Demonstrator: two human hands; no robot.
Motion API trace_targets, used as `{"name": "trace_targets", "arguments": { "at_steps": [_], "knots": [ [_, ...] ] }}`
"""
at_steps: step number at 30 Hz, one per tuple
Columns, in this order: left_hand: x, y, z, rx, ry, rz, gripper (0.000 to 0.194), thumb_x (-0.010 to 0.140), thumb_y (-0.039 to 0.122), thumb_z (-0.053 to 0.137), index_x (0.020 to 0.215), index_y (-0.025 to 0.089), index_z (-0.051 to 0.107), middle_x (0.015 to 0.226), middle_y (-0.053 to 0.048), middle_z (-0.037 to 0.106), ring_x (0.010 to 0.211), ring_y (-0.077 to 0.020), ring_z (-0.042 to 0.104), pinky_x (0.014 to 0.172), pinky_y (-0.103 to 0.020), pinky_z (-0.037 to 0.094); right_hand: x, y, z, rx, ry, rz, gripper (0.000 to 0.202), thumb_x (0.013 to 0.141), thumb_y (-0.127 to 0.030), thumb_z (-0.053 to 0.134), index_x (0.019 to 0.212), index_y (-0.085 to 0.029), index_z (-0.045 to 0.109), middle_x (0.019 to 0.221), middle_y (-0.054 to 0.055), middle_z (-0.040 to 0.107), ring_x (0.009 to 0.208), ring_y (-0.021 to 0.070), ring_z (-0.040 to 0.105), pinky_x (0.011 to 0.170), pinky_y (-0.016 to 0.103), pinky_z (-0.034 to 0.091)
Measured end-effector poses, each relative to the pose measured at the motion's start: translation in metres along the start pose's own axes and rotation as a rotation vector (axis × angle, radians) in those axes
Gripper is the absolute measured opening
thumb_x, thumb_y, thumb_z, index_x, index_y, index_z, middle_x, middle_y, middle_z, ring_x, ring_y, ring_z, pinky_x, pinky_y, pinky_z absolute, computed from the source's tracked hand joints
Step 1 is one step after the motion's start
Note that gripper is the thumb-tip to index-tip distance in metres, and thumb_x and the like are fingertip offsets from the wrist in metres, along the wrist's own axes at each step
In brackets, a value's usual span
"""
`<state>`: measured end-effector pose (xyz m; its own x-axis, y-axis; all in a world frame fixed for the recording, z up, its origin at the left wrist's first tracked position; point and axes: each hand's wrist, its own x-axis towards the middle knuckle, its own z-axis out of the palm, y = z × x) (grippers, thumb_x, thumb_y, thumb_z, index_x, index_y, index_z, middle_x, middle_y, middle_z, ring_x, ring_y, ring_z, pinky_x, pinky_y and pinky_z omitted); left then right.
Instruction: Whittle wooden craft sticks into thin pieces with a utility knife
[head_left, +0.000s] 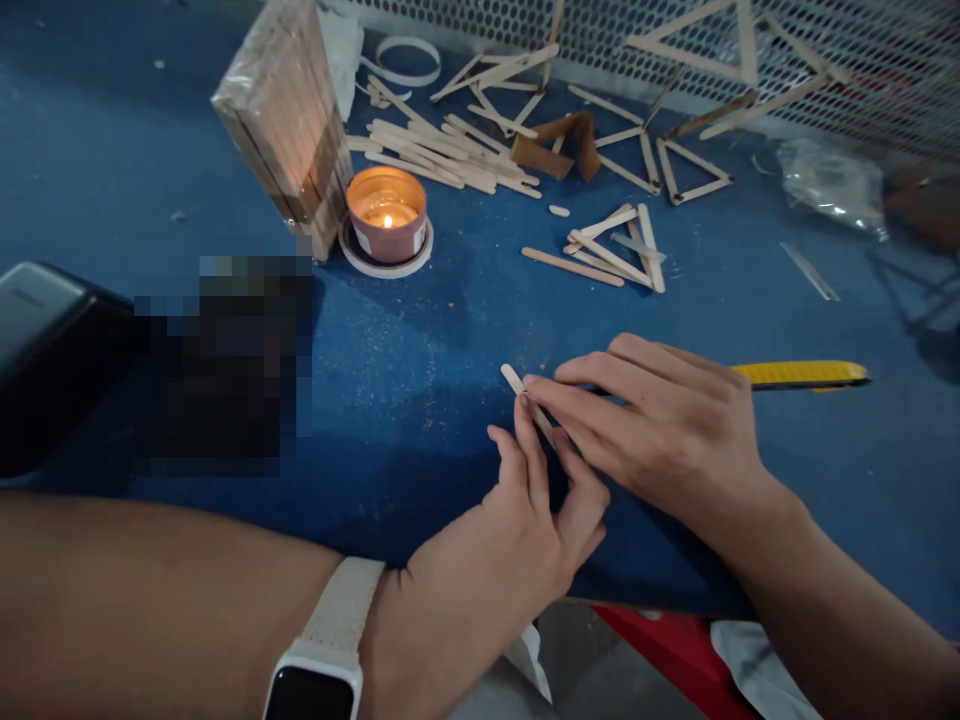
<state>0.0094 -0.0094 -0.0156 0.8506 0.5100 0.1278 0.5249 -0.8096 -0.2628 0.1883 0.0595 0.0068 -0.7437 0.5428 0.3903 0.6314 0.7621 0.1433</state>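
A short wooden craft stick [512,378] slants between my two hands, low over the blue table. My left hand [525,520], with a watch on its wrist, closes its fingertips on the stick from below. From the right, my right hand [667,415] reaches across with its fingertips pressed on the same stick near its upper end. A yellow utility knife [802,374] sticks out behind my right hand; its front part is largely hidden by the fingers, and I cannot tell whether the hand touches it.
A lit candle [387,240] burns beside a wrapped pack of sticks [277,110]. Beyond lie loose craft sticks [442,150], a stick triangle [622,245], more triangles against the perforated metal panel [495,15], brown tape [551,150] and a clear plastic bag [832,185]. A dark device [52,320] stands left.
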Motion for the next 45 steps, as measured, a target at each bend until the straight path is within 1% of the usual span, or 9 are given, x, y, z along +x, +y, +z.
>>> {"name": "trace_targets", "arguments": {
  "at_steps": [5, 10, 14, 19, 29, 33, 39, 42, 45],
  "knots": [
    [0.0028, 0.0013, 0.0012, -0.027, 0.007, -0.014, 0.036, 0.110, 0.029, 0.042, 0.131, 0.019, 0.070, 0.142, -0.017, 0.068, 0.126, -0.0461, 0.071, 0.095, -0.055, 0.059, 0.0018, -0.0008, 0.0006, -0.003, -0.019, 0.017, 0.013, 0.095, -0.013, 0.075, 0.106, -0.019, 0.079, 0.094, 0.005, 0.081, 0.074, 0.0201, 0.067, 0.058, 0.035, 0.046],
    [0.0033, 0.0002, -0.0002, -0.018, 0.019, -0.033, 0.036, 0.110, 0.028, 0.044, 0.135, 0.019, 0.069, 0.141, -0.016, 0.069, 0.125, -0.0453, 0.072, 0.095, -0.054, 0.059, 0.0039, -0.0019, 0.0007, 0.020, -0.056, 0.054, 0.015, 0.098, -0.013, 0.070, 0.106, -0.022, 0.079, 0.098, 0.003, 0.083, 0.075, 0.0211, 0.068, 0.058, 0.038, 0.048],
    [0.0029, -0.0015, -0.0021, -0.017, -0.007, -0.018, 0.038, 0.111, 0.030, 0.044, 0.138, 0.019, 0.068, 0.143, -0.016, 0.068, 0.126, -0.0446, 0.071, 0.096, -0.053, 0.058, 0.0040, -0.0036, 0.0006, 0.051, -0.045, 0.063, 0.017, 0.099, -0.011, 0.068, 0.102, -0.022, 0.080, 0.098, 0.003, 0.084, 0.074, 0.0209, 0.068, 0.057, 0.037, 0.050],
    [0.0028, -0.0018, -0.0038, -0.009, -0.032, 0.000, 0.039, 0.110, 0.034, 0.047, 0.140, 0.020, 0.067, 0.146, -0.017, 0.065, 0.127, -0.0449, 0.070, 0.097, -0.054, 0.057, 0.0031, -0.0067, -0.0002, 0.081, -0.071, 0.112, 0.024, 0.100, -0.010, 0.064, 0.110, -0.023, 0.081, 0.101, 0.002, 0.085, 0.074, 0.0216, 0.066, 0.058, 0.039, 0.052],
    [0.0023, 0.0027, -0.0016, -0.005, -0.024, -0.029, 0.039, 0.110, 0.033, 0.048, 0.141, 0.019, 0.066, 0.146, -0.017, 0.064, 0.129, -0.0475, 0.068, 0.098, -0.056, 0.055, -0.0004, -0.0060, 0.0041, 0.117, -0.063, 0.113, 0.022, 0.101, -0.011, 0.065, 0.114, -0.018, 0.080, 0.104, 0.006, 0.084, 0.080, 0.0228, 0.067, 0.062, 0.039, 0.053],
    [0.0019, 0.0025, -0.0009, -0.010, -0.009, -0.020, 0.039, 0.110, 0.034, 0.049, 0.142, 0.019, 0.065, 0.145, -0.017, 0.064, 0.127, -0.0475, 0.070, 0.097, -0.057, 0.055, -0.0010, -0.0068, 0.0038, 0.095, -0.044, 0.095, 0.020, 0.100, -0.010, 0.066, 0.115, -0.013, 0.079, 0.104, 0.008, 0.084, 0.081, 0.0234, 0.067, 0.062, 0.040, 0.053],
    [0.0023, 0.0008, -0.0021, -0.022, -0.030, -0.006, 0.039, 0.109, 0.031, 0.049, 0.143, 0.019, 0.064, 0.146, -0.018, 0.064, 0.127, -0.0478, 0.069, 0.096, -0.057, 0.056, -0.0003, -0.0073, 0.0011, 0.066, -0.089, 0.121, 0.023, 0.103, -0.014, 0.063, 0.112, -0.025, 0.080, 0.104, 0.003, 0.084, 0.082, 0.0227, 0.069, 0.063, 0.039, 0.055],
    [0.0028, 0.0002, -0.0028, -0.010, -0.025, -0.013, 0.040, 0.111, 0.033, 0.046, 0.141, 0.018, 0.066, 0.146, -0.018, 0.064, 0.128, -0.0478, 0.069, 0.096, -0.056, 0.056, -0.0003, -0.0074, 0.0009, 0.073, -0.067, 0.107, 0.021, 0.102, -0.012, 0.064, 0.113, -0.020, 0.079, 0.104, 0.005, 0.084, 0.081, 0.0233, 0.068, 0.062, 0.040, 0.055],
    [0.0031, -0.0001, -0.0033, -0.015, -0.043, 0.004, 0.039, 0.109, 0.034, 0.049, 0.141, 0.017, 0.066, 0.148, -0.019, 0.062, 0.129, -0.0490, 0.068, 0.098, -0.057, 0.055, -0.0001, -0.0079, 0.0001, 0.075, -0.067, 0.105, 0.021, 0.102, -0.011, 0.063, 0.113, -0.020, 0.079, 0.103, 0.006, 0.084, 0.080, 0.0230, 0.068, 0.061, 0.040, 0.054]
  ]
}}
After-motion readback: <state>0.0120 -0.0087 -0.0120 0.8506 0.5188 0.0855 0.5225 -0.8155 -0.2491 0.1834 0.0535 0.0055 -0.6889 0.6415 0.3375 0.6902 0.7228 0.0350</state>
